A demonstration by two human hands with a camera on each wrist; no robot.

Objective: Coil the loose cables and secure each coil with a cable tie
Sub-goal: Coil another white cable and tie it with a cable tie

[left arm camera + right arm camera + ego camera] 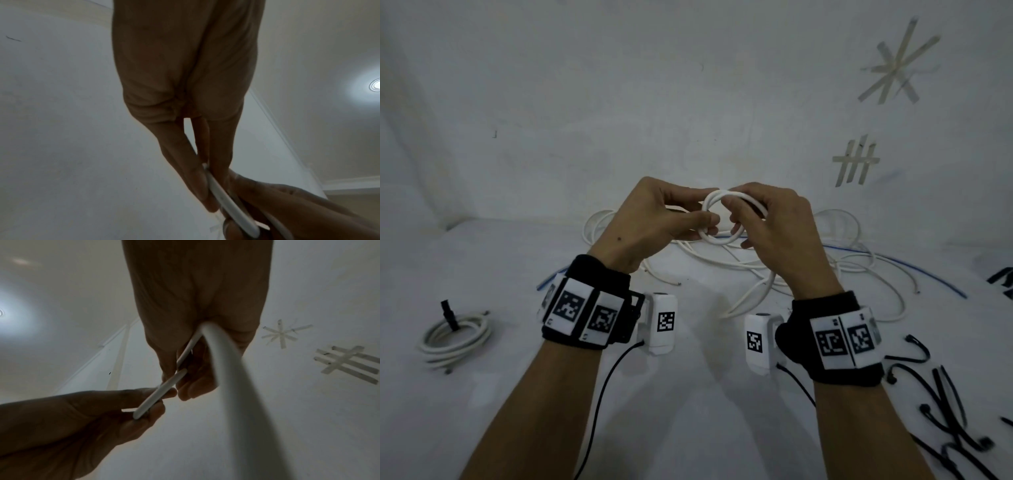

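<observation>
I see a white tabletop (482, 394) backed by a white wall (551, 85). On that wall, up to the right, strips of pale tape form an asterisk shape (897, 65), and below it more tape strips (855, 161) make a tally-like hatch. From the left wrist view I catch a round ceiling light (375, 84) glowing at the right edge, with a cornice moulding (349, 183) below it.

White-covered surface (482, 274) meeting a white backdrop at its far edge. Far middle: tangle of loose white cables (835, 274) crossed by a thin blue cable (914, 270). Near the left edge: finished white coil (453, 339) bound with a black tie (448, 313). Near-right corner: scattered black cable ties (945, 411).
</observation>
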